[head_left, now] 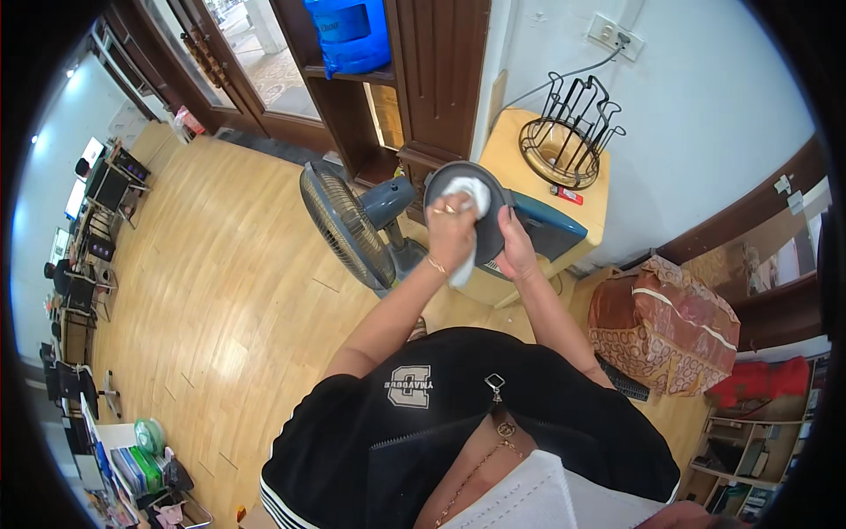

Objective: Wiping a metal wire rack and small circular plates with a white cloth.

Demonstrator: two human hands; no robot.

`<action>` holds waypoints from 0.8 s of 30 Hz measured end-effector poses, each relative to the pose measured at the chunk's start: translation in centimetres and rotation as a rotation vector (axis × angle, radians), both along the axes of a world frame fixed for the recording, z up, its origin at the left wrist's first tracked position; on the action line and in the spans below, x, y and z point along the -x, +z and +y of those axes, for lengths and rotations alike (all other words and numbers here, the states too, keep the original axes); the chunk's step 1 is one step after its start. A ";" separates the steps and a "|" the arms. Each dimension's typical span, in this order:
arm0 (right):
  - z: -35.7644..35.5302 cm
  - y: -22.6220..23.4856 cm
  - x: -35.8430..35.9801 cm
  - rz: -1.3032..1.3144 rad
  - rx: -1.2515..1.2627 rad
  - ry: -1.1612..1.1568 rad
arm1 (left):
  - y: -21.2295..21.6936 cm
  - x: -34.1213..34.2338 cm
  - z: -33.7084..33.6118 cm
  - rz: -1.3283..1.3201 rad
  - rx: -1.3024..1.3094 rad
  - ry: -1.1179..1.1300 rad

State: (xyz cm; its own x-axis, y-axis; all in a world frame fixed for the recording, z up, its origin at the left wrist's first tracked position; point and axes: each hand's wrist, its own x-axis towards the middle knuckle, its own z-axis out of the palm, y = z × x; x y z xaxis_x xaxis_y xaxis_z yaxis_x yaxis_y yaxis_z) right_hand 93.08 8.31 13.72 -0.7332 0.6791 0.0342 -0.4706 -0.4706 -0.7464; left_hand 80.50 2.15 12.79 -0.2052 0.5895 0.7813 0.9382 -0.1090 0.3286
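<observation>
So the round dark grey plate [480, 225] is held up in front of the chest, tilted so its face points back up toward the person; being round it has no real long axis, it just stands more or less on edge, rim up top and rim down low. The left hand [451, 231] is closed over a bunched white cloth [467, 198], pressing it flat against the face of the plate, with a tail of the cloth hanging down past the lower rim. The right hand [516, 249] is wrapped around the plate's right edge, fingers curled behind it and thumb on the front. Just behind the plate sits a pale yellow box-shaped cabinet with a blue front panel [582, 189], and on top of it a round black wire rack [564, 141] with upright prongs; I can't tell what, if anything, is in its middle. To the left of the plate, close by, stands a grey pedestal fan with a wire grille [348, 229], so that side is tight. A blue water bottle [348, 31] sits on a dark wooden shelf [352, 78] further back. A brown patterned cloth bundle [665, 322] lies on the floor to the right, near the right elbow. The light wooden floor [220, 282] stretches wide to the left, which is where most of the open room is.
</observation>
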 end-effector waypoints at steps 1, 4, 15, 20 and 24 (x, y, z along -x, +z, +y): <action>0.0 0.1 -0.1 0.000 -0.001 -0.001 | -0.5 1.1 0.2 -0.005 -0.001 0.113; 0.3 0.5 -0.5 0.034 0.007 0.035 | -2.2 2.2 -0.9 0.007 0.106 0.183; -0.6 -0.4 0.3 -0.069 -0.057 -0.003 | -4.2 2.7 1.8 -0.176 0.047 0.261; 0.0 -2.7 0.6 -0.138 0.054 -0.100 | -0.6 0.0 2.2 -0.286 0.128 0.168; 1.8 0.6 -0.9 -0.025 0.086 0.104 | 2.6 -3.4 0.6 -0.153 0.109 -0.053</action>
State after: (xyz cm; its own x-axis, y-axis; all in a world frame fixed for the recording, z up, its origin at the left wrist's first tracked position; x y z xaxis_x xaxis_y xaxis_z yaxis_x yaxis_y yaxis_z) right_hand 93.97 10.10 14.29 -0.7995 0.5993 -0.0407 -0.3976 -0.5788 -0.7120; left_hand 83.88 2.75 15.41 -0.2826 0.6824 0.6741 0.8702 -0.1132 0.4795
